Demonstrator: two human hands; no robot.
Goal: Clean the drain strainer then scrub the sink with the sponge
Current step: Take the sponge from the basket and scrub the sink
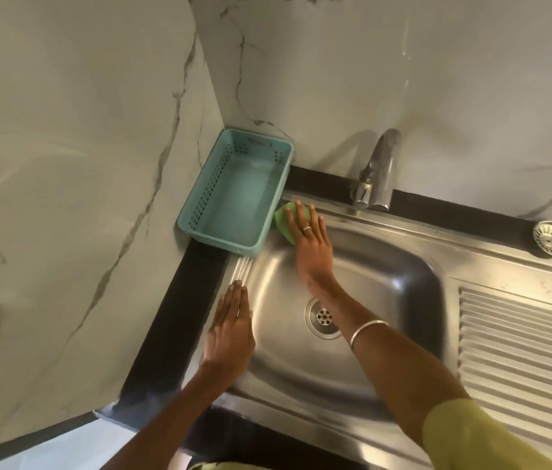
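Sink (pixel 352 252) corner: right hand (pixel 308 239) presses sponge (pixel 283 220).

The left hand (pixel 230 329) lies flat at the near left, palm down, fingers straight and close together, pointing away, its bare forearm running back toward the near edge. The right arm stretches diagonally from the near right to the far left; the right hand (pixel 310 237) is flat too, fingers extended and pressing down, a ring on one finger, a bangle on the forearm, a yellow-green sleeve above.

Light-green sleeve (pixel 464 432), silver bangle (pixel 368 331), ring (pixel 307 228)
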